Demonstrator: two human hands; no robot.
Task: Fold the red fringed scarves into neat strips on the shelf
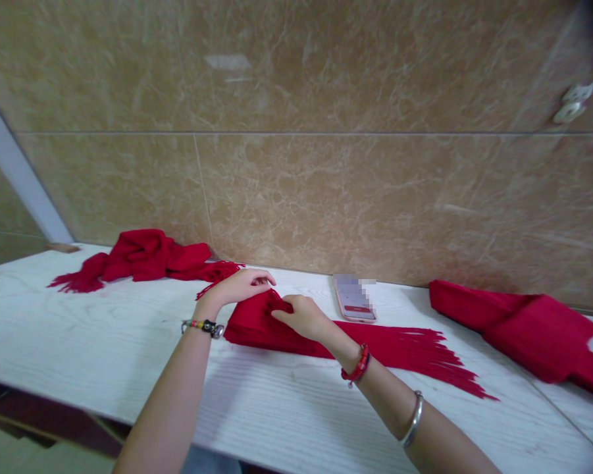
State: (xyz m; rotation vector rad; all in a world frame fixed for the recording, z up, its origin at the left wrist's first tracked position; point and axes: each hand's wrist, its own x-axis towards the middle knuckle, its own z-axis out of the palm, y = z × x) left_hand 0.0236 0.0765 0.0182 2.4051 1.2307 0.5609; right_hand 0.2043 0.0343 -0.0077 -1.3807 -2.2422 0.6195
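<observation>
Currently, both hands are at a folded red scarf (249,322) lying mid-table, near the front of the person. Right hand (303,317) has thumb and fingers clamped together on bunched fringe at the scarf's top layer. Left hand (239,287) is at the scarf's far left corner, fingers bent, palm down; can't tell whether it grips cloth or only rests there. Scarf's other fringed end runs out flat to the right, passing under the right forearm, strands spread toward the table's front edge. Crumpled red scarf (145,257) sits at the left by the wall, its fringe reaching just behind the left hand. Another red cloth (528,329) lies loosely folded at the right. Phone (353,301), screen up and partly pixelated, lies just beyond the middle scarf. White wood-grain table (103,342) stands against a brown marbled wall (326,197). Beaded bracelet (202,327) on left wrist; red bracelet (359,365) and silver bangle (413,420) on right arm.
</observation>
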